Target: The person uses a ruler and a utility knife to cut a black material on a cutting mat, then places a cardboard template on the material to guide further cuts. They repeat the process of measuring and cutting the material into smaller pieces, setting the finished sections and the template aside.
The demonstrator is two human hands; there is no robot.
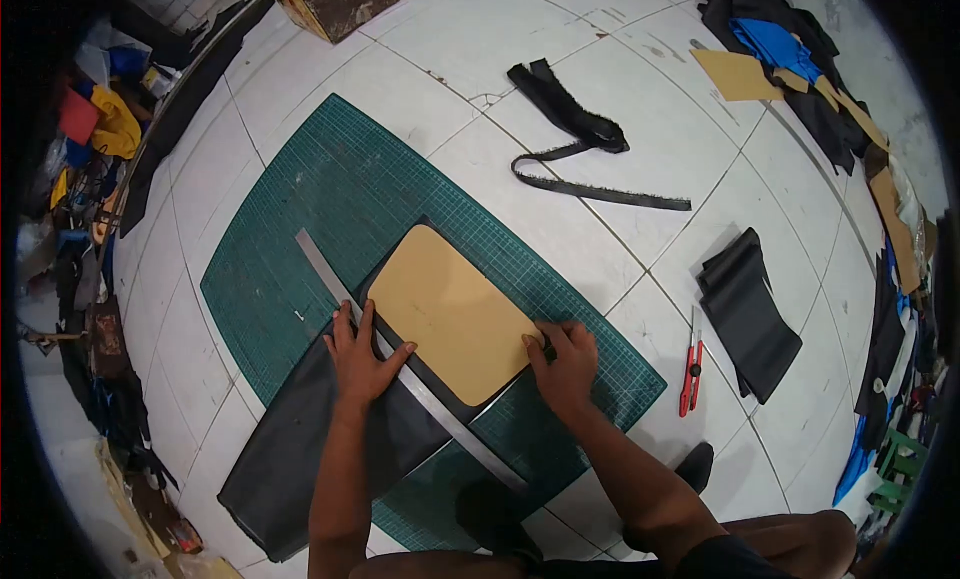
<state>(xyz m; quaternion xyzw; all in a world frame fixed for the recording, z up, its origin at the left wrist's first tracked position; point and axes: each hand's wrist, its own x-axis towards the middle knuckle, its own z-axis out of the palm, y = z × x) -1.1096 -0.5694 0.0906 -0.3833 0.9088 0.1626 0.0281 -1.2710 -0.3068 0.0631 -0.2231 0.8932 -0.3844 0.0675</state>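
Note:
A tan cardboard template (450,314) with rounded corners lies on a slightly larger piece of black fabric (368,282), whose dark border shows around it. Along its left side runs a metal ruler (450,419). My left hand (365,359) presses on this ruler with its fingers spread. At the template's right edge, my right hand (568,367) pinches the card between thumb and fingers. Beneath everything is a green cutting mat (300,199). A wide black sheet of material (300,459) extends left of the ruler, partly under my left forearm.
On the tiled floor (640,249) to the right lie a red utility knife (691,369) and folded black material (750,314). Frayed black strips (570,119) lie beyond the mat. Scraps (780,54) line the right wall; a worn box (340,4) stands at the back.

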